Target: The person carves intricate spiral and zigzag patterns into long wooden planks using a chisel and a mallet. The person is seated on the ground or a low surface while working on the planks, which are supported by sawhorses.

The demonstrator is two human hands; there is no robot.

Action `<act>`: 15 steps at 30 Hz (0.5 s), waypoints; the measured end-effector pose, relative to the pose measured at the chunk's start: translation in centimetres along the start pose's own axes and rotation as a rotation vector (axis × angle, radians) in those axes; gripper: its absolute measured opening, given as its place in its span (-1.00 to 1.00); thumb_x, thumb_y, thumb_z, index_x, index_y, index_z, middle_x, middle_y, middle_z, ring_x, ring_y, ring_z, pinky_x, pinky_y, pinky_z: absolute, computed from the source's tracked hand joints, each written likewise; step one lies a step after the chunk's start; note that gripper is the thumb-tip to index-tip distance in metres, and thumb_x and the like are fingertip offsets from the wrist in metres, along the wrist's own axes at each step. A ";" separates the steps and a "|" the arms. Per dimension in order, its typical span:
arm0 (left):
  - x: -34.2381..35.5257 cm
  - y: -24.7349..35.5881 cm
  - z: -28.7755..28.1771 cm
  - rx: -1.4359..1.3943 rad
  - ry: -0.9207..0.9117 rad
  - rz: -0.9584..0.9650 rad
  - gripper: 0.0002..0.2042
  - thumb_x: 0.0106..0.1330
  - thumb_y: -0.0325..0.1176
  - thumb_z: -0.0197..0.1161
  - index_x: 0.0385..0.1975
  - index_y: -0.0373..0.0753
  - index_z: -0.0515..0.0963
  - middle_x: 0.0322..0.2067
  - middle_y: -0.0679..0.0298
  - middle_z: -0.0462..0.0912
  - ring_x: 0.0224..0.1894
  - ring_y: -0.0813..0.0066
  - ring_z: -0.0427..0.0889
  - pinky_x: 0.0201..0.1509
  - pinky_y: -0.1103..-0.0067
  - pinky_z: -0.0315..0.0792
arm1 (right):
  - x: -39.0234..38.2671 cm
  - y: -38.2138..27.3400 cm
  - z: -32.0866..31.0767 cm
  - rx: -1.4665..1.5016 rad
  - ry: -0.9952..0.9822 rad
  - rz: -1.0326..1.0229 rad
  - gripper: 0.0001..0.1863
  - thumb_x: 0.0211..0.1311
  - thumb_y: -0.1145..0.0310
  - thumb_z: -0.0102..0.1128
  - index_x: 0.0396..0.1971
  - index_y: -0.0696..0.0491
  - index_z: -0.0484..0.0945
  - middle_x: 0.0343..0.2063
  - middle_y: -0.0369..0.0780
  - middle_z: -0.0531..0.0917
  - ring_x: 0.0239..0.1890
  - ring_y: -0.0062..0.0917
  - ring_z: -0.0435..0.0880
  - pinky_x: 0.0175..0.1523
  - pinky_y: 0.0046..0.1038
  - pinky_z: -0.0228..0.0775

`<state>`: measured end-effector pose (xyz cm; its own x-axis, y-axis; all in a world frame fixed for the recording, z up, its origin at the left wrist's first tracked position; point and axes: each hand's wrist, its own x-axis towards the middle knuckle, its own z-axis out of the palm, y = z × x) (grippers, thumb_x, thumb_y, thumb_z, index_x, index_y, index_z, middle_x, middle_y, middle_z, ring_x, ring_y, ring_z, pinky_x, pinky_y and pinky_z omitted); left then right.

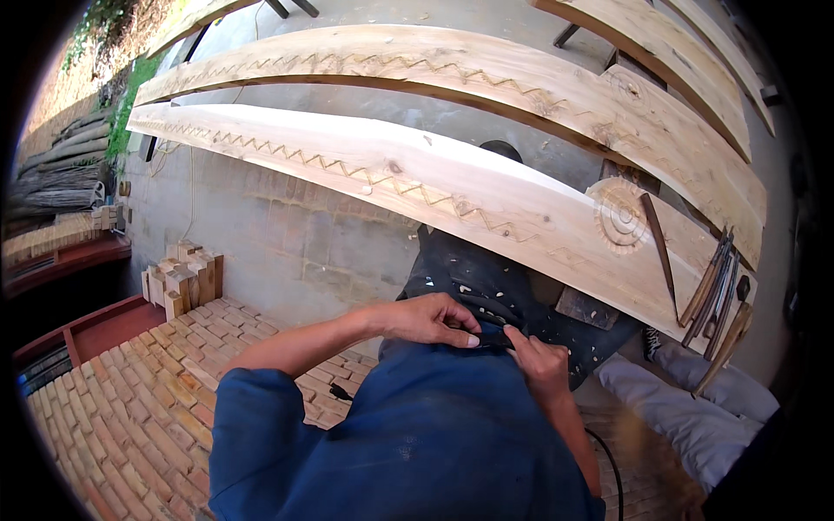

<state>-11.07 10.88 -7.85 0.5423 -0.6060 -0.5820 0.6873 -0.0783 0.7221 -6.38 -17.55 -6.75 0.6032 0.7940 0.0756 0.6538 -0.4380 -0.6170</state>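
Note:
My left hand [440,320] is at my waist, over my blue shirt [404,434], its curled thumb and fingers on a narrow black item [489,339] that I cannot make out clearly. My right hand [532,358] holds the same item from the right, fingers bent. Dark trousers [447,260] with pale chips on them lie beyond my hands. Just past them a long pale plank [330,156] with a carved zigzag band and a round rosette [618,217] lies crosswise. Several slim carving tools and a wooden-handled one [708,291] rest on its right end.
More planks [382,52] lie behind, on supports. A person's grey-trousered legs [660,417] are at my lower right. Stacked wooden blocks [182,282], a brick paving [122,408], a red frame [113,330] and a log pile [65,174] are at left. A black cable [615,464] hangs beside me.

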 end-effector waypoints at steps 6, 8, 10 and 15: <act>-0.1 1.6 1.7 0.355 0.157 0.218 -0.61 0.30 -0.26 0.48 0.04 -0.36 0.70 -0.21 0.05 0.71 -0.26 0.29 0.73 -0.22 0.45 0.57 | -0.6 -0.1 -0.4 -0.019 0.000 0.009 -0.53 0.08 0.43 0.47 0.05 0.15 0.69 -0.63 -0.25 0.51 -0.64 -0.46 0.63 -0.52 -0.37 0.46; -0.1 1.9 2.2 0.371 0.181 0.233 -0.60 0.27 -0.29 0.48 0.04 -0.37 0.68 -0.20 0.04 0.71 -0.22 0.26 0.74 -0.22 0.43 0.58 | -0.9 -0.2 -0.4 -0.018 0.011 0.011 -0.54 0.09 0.43 0.46 0.05 0.16 0.68 -0.63 -0.25 0.51 -0.64 -0.46 0.63 -0.52 -0.37 0.46; 0.2 1.8 2.9 0.379 0.221 0.249 -0.60 0.25 -0.33 0.47 0.04 -0.39 0.67 -0.19 0.03 0.70 -0.20 0.23 0.74 -0.21 0.43 0.59 | -1.1 -0.2 -0.5 -0.011 0.026 0.012 -0.54 0.08 0.46 0.43 0.04 0.18 0.69 -0.63 -0.25 0.50 -0.64 -0.47 0.63 -0.53 -0.38 0.46; 0.9 0.2 4.5 0.395 0.364 0.369 -0.64 0.22 -0.38 0.43 -0.03 -0.44 0.64 -0.19 0.03 0.67 -0.16 0.15 0.73 -0.17 0.42 0.60 | -1.0 -0.1 -0.3 -0.076 0.012 -0.013 -0.53 0.03 0.56 0.39 0.05 0.17 0.70 -0.66 -0.25 0.46 -0.66 -0.47 0.59 -0.55 -0.37 0.40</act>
<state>-12.56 6.76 -6.53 0.8853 -0.3473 -0.3092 0.2331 -0.2439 0.9414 -6.89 -18.39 -6.53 0.5994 0.7950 0.0927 0.6941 -0.4586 -0.5549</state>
